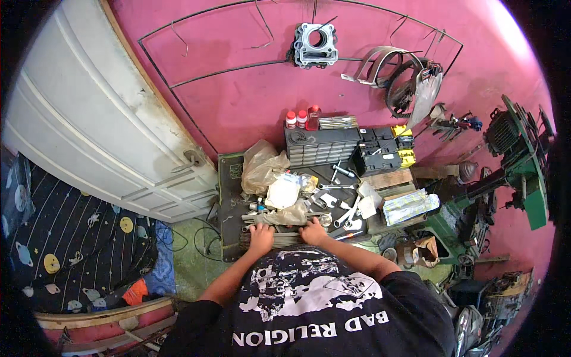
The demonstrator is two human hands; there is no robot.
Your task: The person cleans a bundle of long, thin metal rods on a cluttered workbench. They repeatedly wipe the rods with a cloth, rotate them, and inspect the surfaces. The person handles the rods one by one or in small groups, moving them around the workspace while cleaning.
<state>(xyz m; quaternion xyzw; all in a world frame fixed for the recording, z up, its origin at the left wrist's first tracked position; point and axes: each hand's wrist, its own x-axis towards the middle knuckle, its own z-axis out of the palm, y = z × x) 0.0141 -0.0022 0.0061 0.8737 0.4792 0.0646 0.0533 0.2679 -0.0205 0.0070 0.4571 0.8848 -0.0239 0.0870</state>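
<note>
Left hand (261, 239) and right hand (313, 232) partly hide a ribbed surface (286, 240)

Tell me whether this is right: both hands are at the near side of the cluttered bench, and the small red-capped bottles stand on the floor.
Not quite: the small red-capped bottles stand on top of the drawer cabinet, as the head view shows. Left hand and right hand are indeed at the near side of the cluttered bench.

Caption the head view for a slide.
Left hand and right hand at the near edge of a cluttered workbench, wrenches lying nearby.
</note>
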